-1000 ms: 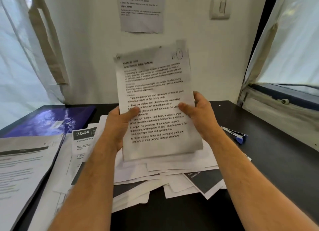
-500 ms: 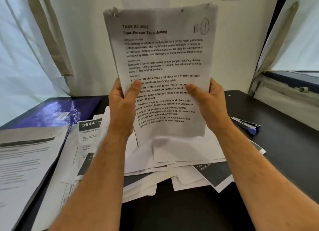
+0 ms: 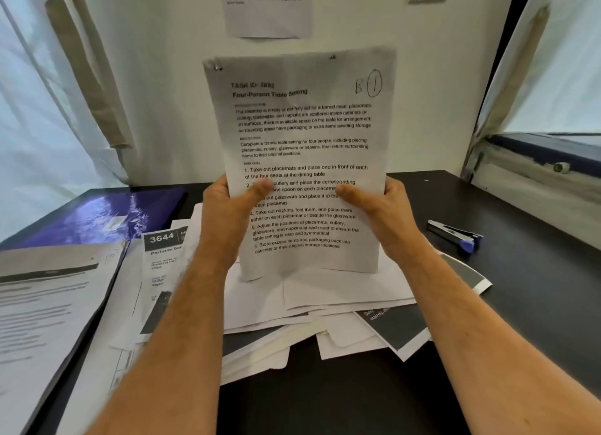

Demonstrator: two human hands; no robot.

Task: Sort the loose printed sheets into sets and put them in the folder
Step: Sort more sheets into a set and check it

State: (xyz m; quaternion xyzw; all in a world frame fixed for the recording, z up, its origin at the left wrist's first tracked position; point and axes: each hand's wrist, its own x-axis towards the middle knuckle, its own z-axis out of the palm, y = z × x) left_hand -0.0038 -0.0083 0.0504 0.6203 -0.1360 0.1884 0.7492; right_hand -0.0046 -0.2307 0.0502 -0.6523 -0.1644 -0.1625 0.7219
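Observation:
I hold a set of printed sheets (image 3: 302, 135) upright in front of me, stapled at its top left corner and headed "Four-Person Table Setting", with "B 1" handwritten at top right. My left hand (image 3: 227, 213) grips its left edge with the thumb across the text. My right hand (image 3: 383, 210) grips the right edge the same way. The bottom edge of the set stands on the pile of loose sheets (image 3: 325, 307) spread over the black table (image 3: 536, 288). A purple folder (image 3: 97, 216) lies open at the back left, with printed pages (image 3: 39, 304) on its near side.
A blue and black stapler (image 3: 455, 236) lies on the table to the right of the pile. A printed notice (image 3: 270, 8) is stuck on the white wall ahead. Curtained windows flank the table on both sides.
The set was raised high half a second ago and has now come down, its bottom edge meeting the pile. Both hands keep their hold.

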